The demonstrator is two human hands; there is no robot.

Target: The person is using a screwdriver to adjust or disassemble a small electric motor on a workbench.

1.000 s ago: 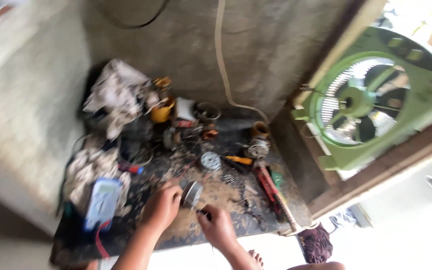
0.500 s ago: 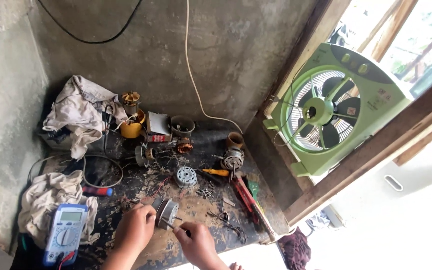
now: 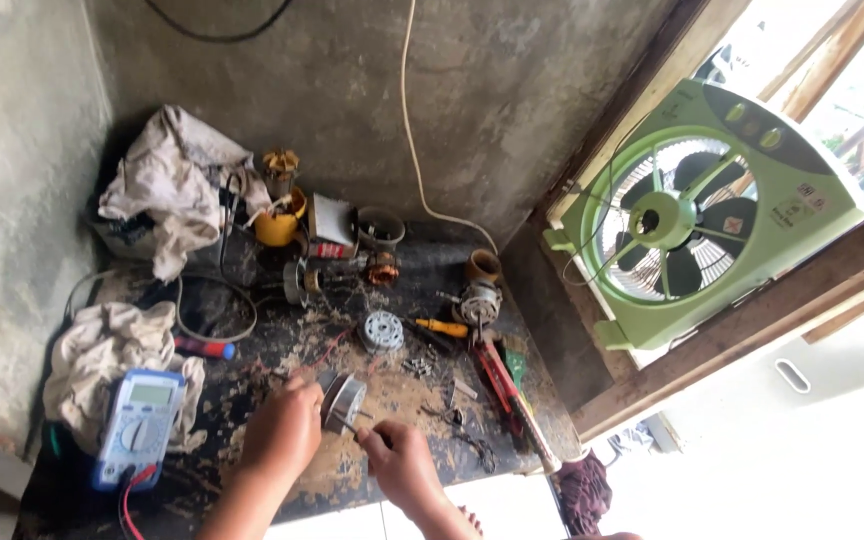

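Observation:
My left hand [image 3: 280, 432] grips a small round metal motor part [image 3: 343, 401] and holds it on edge over the dirty workbench [image 3: 252, 350]. My right hand [image 3: 401, 462] is closed around a thin tool whose tip [image 3: 350, 428] touches the lower side of that part. Both hands work near the bench's front edge. A round silver motor cover [image 3: 381, 330] lies just behind them.
A blue multimeter [image 3: 137, 428] rests on a rag at the left. More rags, a yellow cup [image 3: 279, 226], motor pieces, an orange-handled screwdriver [image 3: 440, 326] and red pliers [image 3: 497, 375] litter the bench. A green box fan [image 3: 692, 210] leans in the window frame at right.
The camera has tilted and steadied, so the bench now sits more to the left and lower. My hands stay together on the motor part, with the right hand's tool still against it.

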